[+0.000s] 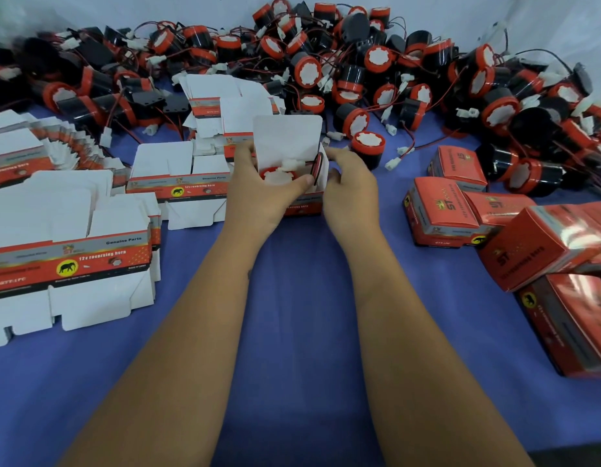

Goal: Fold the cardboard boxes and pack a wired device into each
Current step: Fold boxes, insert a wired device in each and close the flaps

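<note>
In progress: my left hand (258, 183) grips the open red-and-white cardboard box (292, 163) at table centre, red-capped wired device (278, 173) inside; my right hand (351, 183) steadies its side. Lid unclosed. Several closed red boxes (460, 203) done; many flat cartons (70, 251) and loose devices (359, 72) remain.

device (278, 173) – mostly hidden inside box (304, 203) | closed boxes (575, 318) – cut off at right edge
</note>
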A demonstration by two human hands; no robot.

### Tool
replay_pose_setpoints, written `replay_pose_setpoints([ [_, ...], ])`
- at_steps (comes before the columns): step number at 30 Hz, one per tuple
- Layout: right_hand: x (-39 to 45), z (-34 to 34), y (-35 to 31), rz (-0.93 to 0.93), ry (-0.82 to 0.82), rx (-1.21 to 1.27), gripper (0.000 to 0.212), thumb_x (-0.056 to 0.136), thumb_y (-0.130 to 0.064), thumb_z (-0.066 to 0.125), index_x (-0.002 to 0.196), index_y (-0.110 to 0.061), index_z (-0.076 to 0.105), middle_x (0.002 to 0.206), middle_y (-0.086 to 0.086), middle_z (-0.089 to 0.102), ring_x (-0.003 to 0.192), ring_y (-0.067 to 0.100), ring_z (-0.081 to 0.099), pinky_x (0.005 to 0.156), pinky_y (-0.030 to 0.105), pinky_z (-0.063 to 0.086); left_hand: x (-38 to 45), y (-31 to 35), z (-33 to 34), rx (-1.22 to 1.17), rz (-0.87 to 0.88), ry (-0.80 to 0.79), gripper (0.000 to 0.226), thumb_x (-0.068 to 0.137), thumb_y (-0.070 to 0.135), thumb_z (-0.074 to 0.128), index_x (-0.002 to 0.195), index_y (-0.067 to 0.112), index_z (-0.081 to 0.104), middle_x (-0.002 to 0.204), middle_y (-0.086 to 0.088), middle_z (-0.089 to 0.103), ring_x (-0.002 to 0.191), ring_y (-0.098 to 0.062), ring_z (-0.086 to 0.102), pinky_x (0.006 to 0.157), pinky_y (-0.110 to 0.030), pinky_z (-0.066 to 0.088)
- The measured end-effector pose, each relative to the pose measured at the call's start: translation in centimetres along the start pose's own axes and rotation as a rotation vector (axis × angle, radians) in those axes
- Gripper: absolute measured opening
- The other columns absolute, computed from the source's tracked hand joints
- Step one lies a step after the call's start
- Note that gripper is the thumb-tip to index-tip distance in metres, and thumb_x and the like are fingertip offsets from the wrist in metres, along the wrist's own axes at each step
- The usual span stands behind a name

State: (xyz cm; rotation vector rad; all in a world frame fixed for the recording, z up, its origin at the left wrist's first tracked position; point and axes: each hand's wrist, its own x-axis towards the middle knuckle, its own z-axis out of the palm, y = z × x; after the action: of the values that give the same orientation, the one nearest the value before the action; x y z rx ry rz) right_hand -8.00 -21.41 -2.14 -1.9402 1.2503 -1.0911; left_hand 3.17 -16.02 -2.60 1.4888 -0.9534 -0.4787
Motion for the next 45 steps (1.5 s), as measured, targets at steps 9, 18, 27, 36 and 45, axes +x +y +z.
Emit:
replay_pose_setpoints([
  [9, 0.3, -0.2, 0.0, -0.062, 0.222, 0.04, 0.017, 0.095, -0.007, 0.055, 0.101, -0.007, 0.07, 0.096, 0.005, 0.066, 0.085, 0.013, 0.053, 0.072, 0.016, 0.041, 0.4, -0.5, -0.3, -0.009, -0.006, -0.064, 0.075, 0.067, 0.018, 0.091, 0.125, 0.028, 0.044, 0.11, 0.021, 0.058, 0.1, 0.008, 0.056, 0.079, -0.01, 0.049],
  [18, 0.8, -1.3, 0.7, 0.242, 0.358, 0.136, 0.012, 0.09, -0.011, 0.059, 0.087, -0.022, 0.058, 0.073, -0.011, 0.061, 0.073, 0.012, 0.06, 0.065, 0.029, 0.048, 0.4, -0.6, -0.2, -0.023, -0.015, -0.057, 0.078, 0.066, 0.019, 0.091, 0.127, 0.03, 0.043, 0.117, 0.016, 0.059, 0.106, 0.0, 0.058, 0.088, -0.023, 0.052],
  [27, 0.7, -1.5, 1.1, 0.195, 0.119, -0.632, 0.01, 0.089, 0.002, 0.053, 0.09, -0.003, 0.061, 0.115, 0.016, 0.051, 0.089, 0.033, 0.053, 0.063, 0.032, 0.032, 0.4, -0.6, -0.3, -0.025, -0.015, -0.051, 0.077, 0.067, 0.018, 0.091, 0.128, 0.027, 0.045, 0.115, 0.016, 0.061, 0.103, 0.003, 0.059, 0.085, -0.019, 0.052],
  [36, -0.2, -0.4, -0.4, 0.095, 0.177, 0.195, 0.021, 0.096, -0.012, 0.051, 0.101, -0.013, 0.071, 0.093, -0.002, 0.069, 0.081, 0.008, 0.059, 0.073, 0.028, 0.05, 0.4, -0.5, -0.2, -0.028, -0.012, -0.054, 0.074, 0.067, 0.019, 0.09, 0.125, 0.028, 0.045, 0.111, 0.02, 0.059, 0.1, 0.008, 0.057, 0.077, -0.01, 0.048],
  [45, -0.3, -0.1, -0.7, 0.13, 0.048, 0.474, 0.005, 0.092, -0.018, 0.066, 0.088, -0.017, 0.069, 0.086, 0.003, 0.066, 0.079, 0.01, 0.057, 0.073, 0.025, 0.052, 0.2, -0.3, -0.4, -0.081, 0.003, -0.114, 0.064, 0.076, 0.017, 0.084, 0.122, 0.029, 0.041, 0.111, 0.017, 0.06, 0.096, 0.006, 0.061, 0.077, -0.011, 0.052],
])
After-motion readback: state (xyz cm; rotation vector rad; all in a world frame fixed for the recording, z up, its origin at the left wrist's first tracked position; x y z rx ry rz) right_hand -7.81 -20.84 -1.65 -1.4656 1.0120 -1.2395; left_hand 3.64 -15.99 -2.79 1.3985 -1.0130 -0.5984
